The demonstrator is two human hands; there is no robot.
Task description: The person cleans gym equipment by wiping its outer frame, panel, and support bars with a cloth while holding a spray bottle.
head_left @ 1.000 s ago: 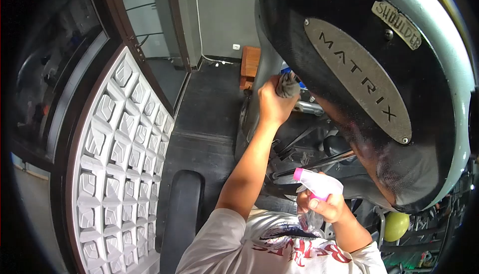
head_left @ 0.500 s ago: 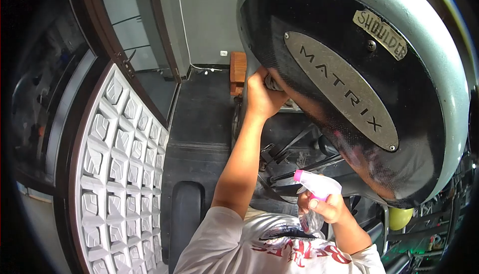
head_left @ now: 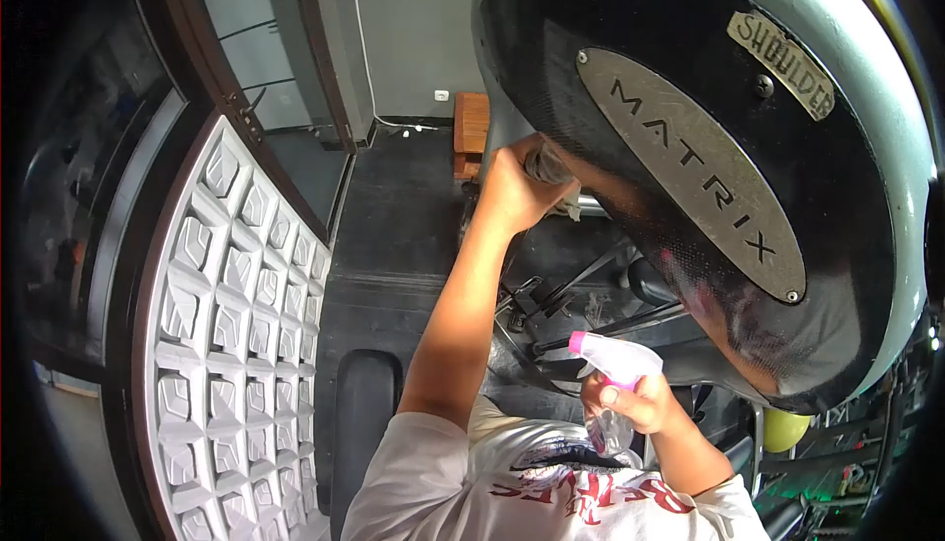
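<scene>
My left hand [head_left: 520, 189] reaches forward, its fingers wrapped round a bunched grey cloth [head_left: 546, 164]. It is at the lower left edge of a large black machine cover [head_left: 689, 137] with a pale rim, marked "MATRIX" and labelled "SHOULDER". A loose end of the cloth hangs below the fist. Close to my body, my right hand [head_left: 645, 405] grips a clear spray bottle [head_left: 618, 357] with a pink nozzle, which points to the left. The glossy cover reflects my arm. Part of the left fingers is hidden behind the cover's edge.
On the left stands a white patterned panel [head_left: 236, 275] in a brown frame, beside an open door [head_left: 231, 98]. A wooden box [head_left: 472, 132] sits by the back wall. Below are a black pad [head_left: 369, 413] and machine bars. A yellow-green ball [head_left: 785, 430] is at the right.
The cover appears slightly further right in view. My left hand has shifted a little right and down, showing more of the cloth. The spray bottle has moved slightly left.
</scene>
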